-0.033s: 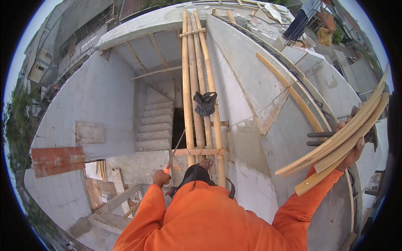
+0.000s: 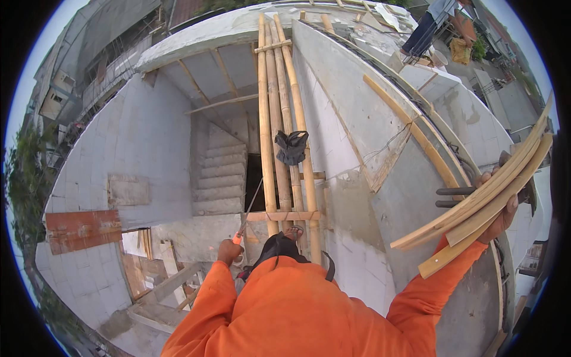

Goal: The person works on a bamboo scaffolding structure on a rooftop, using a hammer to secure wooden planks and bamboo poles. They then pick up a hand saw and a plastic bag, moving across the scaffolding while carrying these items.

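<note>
My left hand (image 2: 229,253) is closed on the orange handle of a long thin saw (image 2: 251,208), its blade angled up beside bamboo poles (image 2: 266,119). At the right, my right hand (image 2: 504,219) is closed on several pale curved wooden strips (image 2: 452,221) that slant upward. Dark metal prongs (image 2: 455,191) stick out behind the strips; what they belong to is hidden. A black cloth bag (image 2: 290,147) lies on the poles. My bare foot (image 2: 292,232) shows on the poles, below a crosspiece (image 2: 303,215).
The poles span an opening above a concrete staircase (image 2: 217,178). A concrete wall (image 2: 333,89) with a timber batten (image 2: 416,128) and cables along it runs on the right. A left wall (image 2: 148,154) carries a rusty board (image 2: 82,229). A co-worker (image 2: 425,33) stands at top right.
</note>
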{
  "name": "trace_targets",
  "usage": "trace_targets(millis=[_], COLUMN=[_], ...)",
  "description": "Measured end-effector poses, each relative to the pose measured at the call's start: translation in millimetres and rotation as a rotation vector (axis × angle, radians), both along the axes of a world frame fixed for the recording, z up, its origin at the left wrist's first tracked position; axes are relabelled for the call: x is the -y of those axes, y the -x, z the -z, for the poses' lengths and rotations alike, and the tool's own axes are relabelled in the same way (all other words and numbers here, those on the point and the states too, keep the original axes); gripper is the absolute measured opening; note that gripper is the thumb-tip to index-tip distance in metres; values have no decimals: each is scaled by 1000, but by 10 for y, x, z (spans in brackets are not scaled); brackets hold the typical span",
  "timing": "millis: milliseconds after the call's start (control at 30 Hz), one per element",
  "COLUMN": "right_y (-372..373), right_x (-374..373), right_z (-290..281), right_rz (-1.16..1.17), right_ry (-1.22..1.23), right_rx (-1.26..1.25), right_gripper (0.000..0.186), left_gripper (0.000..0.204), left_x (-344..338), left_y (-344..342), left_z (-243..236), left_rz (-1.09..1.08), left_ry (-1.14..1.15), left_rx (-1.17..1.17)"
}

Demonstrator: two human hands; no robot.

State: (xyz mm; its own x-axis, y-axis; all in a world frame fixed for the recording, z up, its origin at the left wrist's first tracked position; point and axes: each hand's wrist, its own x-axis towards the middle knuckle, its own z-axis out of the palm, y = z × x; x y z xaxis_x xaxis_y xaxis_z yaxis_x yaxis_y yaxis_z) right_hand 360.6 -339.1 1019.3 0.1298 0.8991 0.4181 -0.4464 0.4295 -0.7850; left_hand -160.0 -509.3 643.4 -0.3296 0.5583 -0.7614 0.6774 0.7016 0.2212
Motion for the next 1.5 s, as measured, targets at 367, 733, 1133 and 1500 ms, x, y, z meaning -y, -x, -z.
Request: trace_targets(millis=[367, 733, 1133, 1500], right_y=[-88, -303, -73, 477], right_x=[25, 190, -725, -2130], right_z=[109, -18, -208, 649], right_rz=[125, 16, -1, -164], right_ry=[17, 20, 196, -48], right_rx=[-94, 166, 279, -276], right_gripper=[57, 63, 41, 66], left_gripper=[19, 8, 17, 23], left_x=[-1196, -1329, -3697, -4928], left_y=[-192, -283, -251, -1532], left_z=[-872, 162, -695, -2172], left_rz=[-336, -700, -211, 587], left_ry=[-400, -221, -382, -950], left_rx=[338, 575, 391, 241])
